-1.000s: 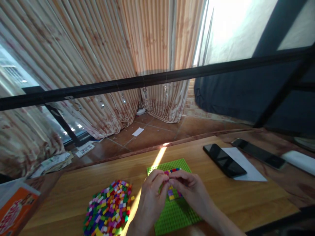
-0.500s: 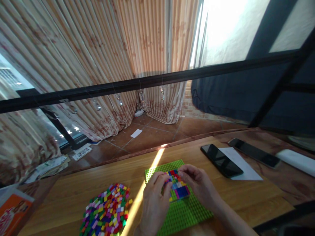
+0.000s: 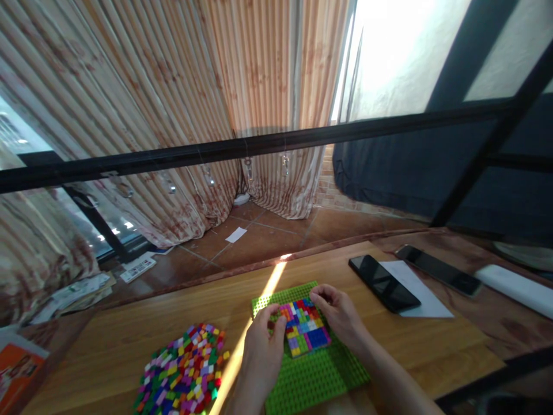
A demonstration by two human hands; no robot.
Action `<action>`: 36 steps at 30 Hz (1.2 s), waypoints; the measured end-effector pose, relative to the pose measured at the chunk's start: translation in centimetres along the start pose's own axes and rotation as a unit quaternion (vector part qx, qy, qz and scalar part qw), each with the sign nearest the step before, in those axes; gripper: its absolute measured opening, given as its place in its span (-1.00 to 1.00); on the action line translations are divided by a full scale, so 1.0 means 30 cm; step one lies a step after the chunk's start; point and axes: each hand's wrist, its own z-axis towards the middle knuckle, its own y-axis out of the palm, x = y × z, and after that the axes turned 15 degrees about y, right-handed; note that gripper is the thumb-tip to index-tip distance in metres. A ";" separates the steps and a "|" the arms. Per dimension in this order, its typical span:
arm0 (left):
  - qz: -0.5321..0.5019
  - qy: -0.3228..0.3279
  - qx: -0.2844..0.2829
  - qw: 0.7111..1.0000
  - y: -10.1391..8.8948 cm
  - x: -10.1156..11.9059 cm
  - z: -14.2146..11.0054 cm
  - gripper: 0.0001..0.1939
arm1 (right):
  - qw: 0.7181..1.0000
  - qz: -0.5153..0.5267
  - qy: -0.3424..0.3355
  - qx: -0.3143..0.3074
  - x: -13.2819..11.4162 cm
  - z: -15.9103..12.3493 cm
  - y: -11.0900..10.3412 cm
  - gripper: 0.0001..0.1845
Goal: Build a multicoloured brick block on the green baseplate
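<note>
A flat patch of small colored building bricks (image 3: 306,325) lies on a green studded baseplate (image 3: 317,374). My left hand (image 3: 262,349) is at the patch's left edge, fingers bent, with a gap between thumb and index finger and nothing visible in it. At the patch's far right corner is my right hand (image 3: 341,314), its thumb and index finger pinched together. Whatever may sit between those right fingertips is too small or hidden to make out. To the left, a loose pile of mixed-color bricks (image 3: 184,369) is spread on the wooden table (image 3: 108,346).
A black phone (image 3: 384,282) rests partly on white paper (image 3: 432,291) to the right. Beyond it are another dark phone (image 3: 438,270) and a white object (image 3: 518,291). An orange-and-white printed item (image 3: 19,366) is at far left. A dark rail (image 3: 276,143) crosses behind the table.
My left hand has drawn back leftward off the brick patch, uncovering its left part. My right hand stays at the far right corner. The view has shifted slightly.
</note>
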 end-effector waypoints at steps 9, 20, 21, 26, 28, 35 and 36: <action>-0.011 -0.006 -0.011 1.000 -0.004 0.020 -0.004 -0.68 | 0.995 0.069 0.062 -0.031 -0.027 -0.015 0.003 -0.63; -0.024 0.006 0.002 1.000 0.008 0.022 -0.004 -0.68 | 0.981 0.134 0.139 -0.032 -0.054 -0.025 0.006 -0.64; -0.024 0.005 0.003 1.000 0.009 0.020 -0.004 -0.68 | 0.980 0.137 0.142 -0.031 -0.055 -0.024 0.007 -0.65; -0.018 0.008 0.011 1.000 0.011 0.022 -0.005 -0.69 | 0.977 0.151 0.144 -0.033 -0.058 -0.028 0.007 -0.64; -0.022 0.008 0.009 1.000 0.009 0.030 -0.005 -0.68 | 0.977 0.156 0.142 -0.038 -0.056 -0.030 0.006 -0.64; -0.019 -0.002 -0.003 1.000 -0.013 0.040 -0.005 -0.66 | 0.973 0.172 0.138 -0.068 -0.042 -0.038 -0.001 -0.63; -0.014 -0.003 -0.002 1.000 -0.020 0.037 -0.004 -0.66 | 0.973 0.172 0.139 -0.070 -0.039 -0.038 -0.005 -0.62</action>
